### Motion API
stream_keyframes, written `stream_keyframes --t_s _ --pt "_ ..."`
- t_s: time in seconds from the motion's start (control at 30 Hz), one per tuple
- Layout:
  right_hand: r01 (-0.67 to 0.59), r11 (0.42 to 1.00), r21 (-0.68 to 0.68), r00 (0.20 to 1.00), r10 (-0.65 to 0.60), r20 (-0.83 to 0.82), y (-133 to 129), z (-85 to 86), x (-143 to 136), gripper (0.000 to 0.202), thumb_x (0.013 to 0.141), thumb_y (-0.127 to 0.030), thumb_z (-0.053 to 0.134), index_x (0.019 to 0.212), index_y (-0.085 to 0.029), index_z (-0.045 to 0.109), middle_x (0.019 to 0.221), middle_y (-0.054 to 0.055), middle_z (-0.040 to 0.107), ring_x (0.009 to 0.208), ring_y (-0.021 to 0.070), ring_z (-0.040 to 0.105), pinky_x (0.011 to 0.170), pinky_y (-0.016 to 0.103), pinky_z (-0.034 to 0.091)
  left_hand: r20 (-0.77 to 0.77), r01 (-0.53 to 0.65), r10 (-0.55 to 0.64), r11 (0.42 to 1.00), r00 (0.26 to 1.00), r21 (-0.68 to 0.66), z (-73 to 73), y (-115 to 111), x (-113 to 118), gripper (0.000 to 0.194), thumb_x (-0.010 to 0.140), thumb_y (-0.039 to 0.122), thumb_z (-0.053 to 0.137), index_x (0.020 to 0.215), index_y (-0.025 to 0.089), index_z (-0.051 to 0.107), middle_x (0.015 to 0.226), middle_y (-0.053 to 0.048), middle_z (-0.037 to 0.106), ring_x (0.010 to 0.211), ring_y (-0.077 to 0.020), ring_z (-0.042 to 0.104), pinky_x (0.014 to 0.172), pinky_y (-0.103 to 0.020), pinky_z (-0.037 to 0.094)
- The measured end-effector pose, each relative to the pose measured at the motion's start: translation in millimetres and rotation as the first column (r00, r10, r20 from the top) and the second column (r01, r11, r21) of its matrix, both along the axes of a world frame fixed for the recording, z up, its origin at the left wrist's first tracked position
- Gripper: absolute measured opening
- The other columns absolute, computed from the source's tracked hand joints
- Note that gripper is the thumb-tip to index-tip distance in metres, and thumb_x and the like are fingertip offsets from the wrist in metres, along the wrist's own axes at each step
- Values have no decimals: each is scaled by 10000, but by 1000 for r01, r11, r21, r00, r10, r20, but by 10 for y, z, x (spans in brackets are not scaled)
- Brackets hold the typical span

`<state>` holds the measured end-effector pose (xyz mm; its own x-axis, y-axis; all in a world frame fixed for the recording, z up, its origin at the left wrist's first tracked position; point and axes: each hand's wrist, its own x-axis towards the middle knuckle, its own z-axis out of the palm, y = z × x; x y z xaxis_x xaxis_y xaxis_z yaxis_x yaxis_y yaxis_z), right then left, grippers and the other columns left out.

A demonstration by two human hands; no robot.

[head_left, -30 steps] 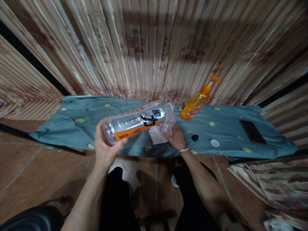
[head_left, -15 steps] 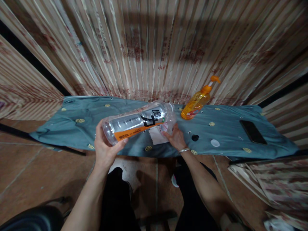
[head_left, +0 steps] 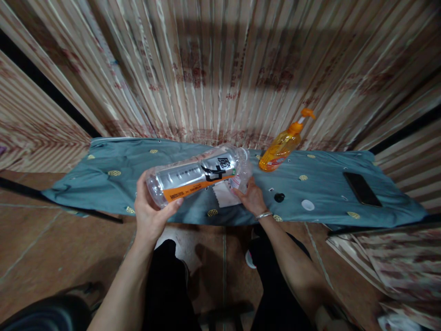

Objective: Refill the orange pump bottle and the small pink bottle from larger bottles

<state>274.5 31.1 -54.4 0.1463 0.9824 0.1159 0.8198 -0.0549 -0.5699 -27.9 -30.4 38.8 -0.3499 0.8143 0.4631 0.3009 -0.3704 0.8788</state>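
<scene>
My left hand [head_left: 149, 207] is wrapped round the base of a large clear drink bottle [head_left: 193, 177] with a silver and orange label. The bottle lies tilted, its mouth uncapped and pointing right, slightly higher than its base. My right hand [head_left: 253, 197] is closed round a clear plastic container [head_left: 244, 177] with reddish print, right at the bottle's mouth. Whether the two touch I cannot tell, and the container's shape is partly hidden by the bottle and my fingers. Under them lies a white cloth [head_left: 225, 194] with a zigzag edge.
An orange pump bottle [head_left: 279, 149] of yellow-orange liquid stands at the back of the teal-covered table [head_left: 324, 172]. Nearer the front lie a small black cap [head_left: 279, 197] and a white round lid [head_left: 308, 205]. A dark phone [head_left: 361, 189] rests at the right. Striped curtains [head_left: 220, 69] hang behind.
</scene>
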Motion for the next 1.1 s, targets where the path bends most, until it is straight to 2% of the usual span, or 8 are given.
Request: stream_keyframes --t_s 0.13,0.27,0.5,0.77,0.93,1.1 --pt "0 1000 12 1000 0 21 4 -27 14 427 952 -348 797 1300 -220 584 1089 147 863 958 336 846 840 415 665 -10 6 -6 1000 1000 -11 -4 -3 -12 954 592 676 1042 1376 248 705 1393 -150 758 1329 -413 760 1141 -565 679" --pt "-12 999 35 1000 11 15 6 -38 22 440 953 -348 795 1322 -220 593 1107 145 863 953 334 846 834 422 673 -7 15 -15 1000 1000 -19 -14 -8 -19 958 605 661 1042 1395 244 694 1420 -157 750 1348 -415 754 1147 -556 676" --pt "17 1000 1 1000 -17 3 -2 0 -11 412 954 -309 817 1294 -201 611 1117 165 856 1012 354 858 886 445 682 -12 8 -8 1000 1000 -3 -27 2 -3 949 601 672 1042 1375 244 699 1399 -153 759 1311 -400 767 1133 -548 683" --pt "1 1000 -6 1000 -1 19 2 -17 11 465 968 -344 809 1348 -185 593 1151 180 862 1050 351 857 928 439 683 -20 20 -20 1000 1000 -17 -40 -3 -32 983 601 691 1046 1396 241 682 1430 -162 751 1330 -407 766 1170 -553 663" --pt "-29 998 57 999 30 -18 19 -78 49 477 966 -414 780 1343 -182 599 1106 177 865 973 348 842 880 453 693 -45 28 -28 1000 999 -3 -67 -1 -39 990 650 724 1020 1418 218 654 1407 -161 753 1276 -384 783 1096 -524 691" --pt "-14 999 39 997 17 -70 23 -105 59 467 926 -421 801 1298 -193 633 1093 166 857 994 375 843 896 488 699 -84 25 -23 999 996 25 -127 17 -46 1058 658 815 985 1448 209 626 1396 -149 749 1266 -372 786 1098 -520 683"
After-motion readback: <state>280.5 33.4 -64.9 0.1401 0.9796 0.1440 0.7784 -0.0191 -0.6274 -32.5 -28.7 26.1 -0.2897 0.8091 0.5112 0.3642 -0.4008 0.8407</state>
